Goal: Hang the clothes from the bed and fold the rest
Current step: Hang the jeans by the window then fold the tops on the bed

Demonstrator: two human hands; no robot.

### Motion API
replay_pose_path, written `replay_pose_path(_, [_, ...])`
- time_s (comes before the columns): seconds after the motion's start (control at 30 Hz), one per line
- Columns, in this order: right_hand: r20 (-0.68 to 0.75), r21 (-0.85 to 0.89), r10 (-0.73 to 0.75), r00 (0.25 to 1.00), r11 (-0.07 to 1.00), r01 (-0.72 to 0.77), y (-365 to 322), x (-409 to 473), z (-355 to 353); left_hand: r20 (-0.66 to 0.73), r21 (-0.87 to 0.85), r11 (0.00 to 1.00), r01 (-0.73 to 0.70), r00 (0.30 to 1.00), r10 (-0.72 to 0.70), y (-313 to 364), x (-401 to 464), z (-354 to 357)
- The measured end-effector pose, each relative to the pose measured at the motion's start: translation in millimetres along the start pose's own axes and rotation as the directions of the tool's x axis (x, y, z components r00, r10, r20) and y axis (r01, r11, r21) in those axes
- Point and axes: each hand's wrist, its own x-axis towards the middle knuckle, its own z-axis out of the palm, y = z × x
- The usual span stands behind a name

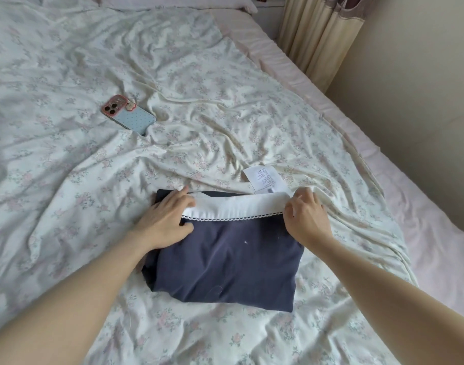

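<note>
She is folding the navy garment (225,262) on the bed (94,180): left hand (167,219) pressing flat, right hand (304,217) pinching the white collar (233,206). Best squaring the edges before creasing.

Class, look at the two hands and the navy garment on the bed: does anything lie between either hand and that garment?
Nothing visible does. The left hand and the right hand are already on the navy garment, at its white band.
</note>
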Motion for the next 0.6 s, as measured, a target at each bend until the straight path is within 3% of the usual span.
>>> replay_pose_path(0.1, [0.104, 0.342, 0.224, 0.969, 0.907, -0.246, -9, 13, -2, -0.049, -0.448, 0.872, 0.199, 0.968, -0.246, 9, 11, -10])
replay_pose_path(0.13, [0.163, 0.379, 0.281, 0.946, 0.867, -0.323, -11, 15, 0, -0.077, -0.464, 0.862, 0.205, 0.96, -0.27, 11, 16, -11])
replay_pose_path(0.27, [0.276, 0.34, 0.422, 0.863, 0.797, -0.499, -14, 10, 10, -0.111, -0.172, 0.948, 0.268, 0.951, -0.289, 23, 28, -7])
replay_pose_path(0.37, [0.172, 0.461, 0.455, 0.874, 0.747, -0.479, -12, -6, 15, -0.326, -0.093, 0.89, 0.447, 0.83, -0.452, 32, 30, -6])
replay_pose_path(0.43, [0.199, 0.533, 0.493, 0.847, 0.671, -0.516, -13, -20, 17, -0.39, -0.124, 0.862, 0.491, 0.775, -0.497, 37, 24, -3])
replay_pose_path(0.5, [0.304, 0.601, 0.564, 0.768, 0.512, -0.614, -15, -33, 19, -0.346, -0.277, 0.818, 0.504, 0.742, -0.574, 34, 14, 1])
replay_pose_path(0.6, [0.445, 0.594, 0.609, 0.656, 0.348, -0.726, -19, -45, 21, -0.128, -0.566, 0.629, 0.533, 0.697, -0.706, 20, -1, 7])
